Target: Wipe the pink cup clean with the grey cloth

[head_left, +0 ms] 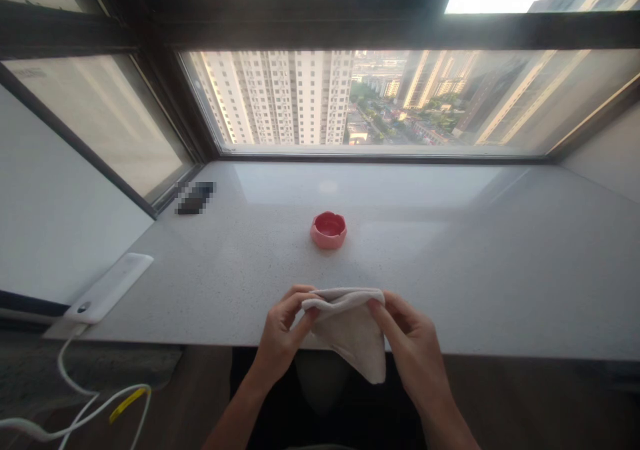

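Observation:
A light grey cloth [353, 333] is stretched between my two hands over the front edge of the white sill, its lower corner hanging down past the edge. My left hand [287, 323] pinches its upper left corner between thumb and fingers. On the other side, my right hand [410, 333] grips the upper right part, with the thumb in front and the fingers behind. The cloth's top edge is folded over. Beyond the cloth, a pink-red ashtray [329, 231] with notches in its rim sits upright on the sill, touched by neither hand.
At the left end of the sill [225, 270] lies a white power strip [110, 288], its white cable [80, 387] hanging down with a yellow tag [127, 405]. A blurred dark object [195, 198] rests near the window corner. Dark-framed windows [375, 159] border the back.

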### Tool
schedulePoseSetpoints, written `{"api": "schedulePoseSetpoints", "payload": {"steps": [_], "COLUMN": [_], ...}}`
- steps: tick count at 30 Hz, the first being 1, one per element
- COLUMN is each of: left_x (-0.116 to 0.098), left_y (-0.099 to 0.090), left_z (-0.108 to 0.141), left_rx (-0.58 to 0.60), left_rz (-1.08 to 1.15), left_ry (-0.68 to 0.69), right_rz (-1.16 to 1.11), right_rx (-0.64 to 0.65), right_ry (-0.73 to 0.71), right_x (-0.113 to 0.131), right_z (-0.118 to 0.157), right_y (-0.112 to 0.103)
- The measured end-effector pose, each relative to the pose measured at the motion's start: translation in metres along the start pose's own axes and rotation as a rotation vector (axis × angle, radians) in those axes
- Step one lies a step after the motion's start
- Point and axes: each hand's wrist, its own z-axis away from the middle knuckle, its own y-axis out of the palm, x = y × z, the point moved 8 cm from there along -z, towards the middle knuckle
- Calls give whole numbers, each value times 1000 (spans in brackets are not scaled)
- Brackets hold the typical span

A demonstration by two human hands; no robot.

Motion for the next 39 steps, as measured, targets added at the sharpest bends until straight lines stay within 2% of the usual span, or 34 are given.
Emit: {"api": "schedulePoseSetpoints", "payload": {"steps": [4,6,8,11,13,18,21,23,25,28,30,39], "left_x": [-11,-15,-13,1,13,16,22,39,63,93,102,101], "left_y": [-11,-11,-13,-30,-43,-72,-77,-72,-66,-57,-55,-56], "left_z": [9,3,-11,-42,-64,-129,-176,-202,-218,-222,-220,-219], "left_rx": [-68,-35,-13,-110,-150,-167,-178,-141,-77,23,62,76], "left_rz": [155,126,2,-318,-496,-698,-858,-998,-1139,-1272,-1317,-1363], "left_ry": [-89,-108,-96,-24,3,124,139,80,0,-51,-53,-47], "right_rz": [36,57,107,282,448,768,959,1121,1283,1420,1442,1433], "right_rx": [-2,-16,-18,-10,-47,-166,-160,-116,-13,147,181,182], "right_ry": [-9,-16,-39,-141,-240,-462,-465,-406,-327,-233,-203,-179], "right_x": [13,11,2,-17,-23,-7,-4,-16,-37,-68,-77,-75], "right_z": [4,-4,-23,-62,-89,-155,-198,-223,-239,-247,-248,-249], "right_y": [-2,-4,-3,-3,-9,-23,-17,-10,-1,7,6,3]}}
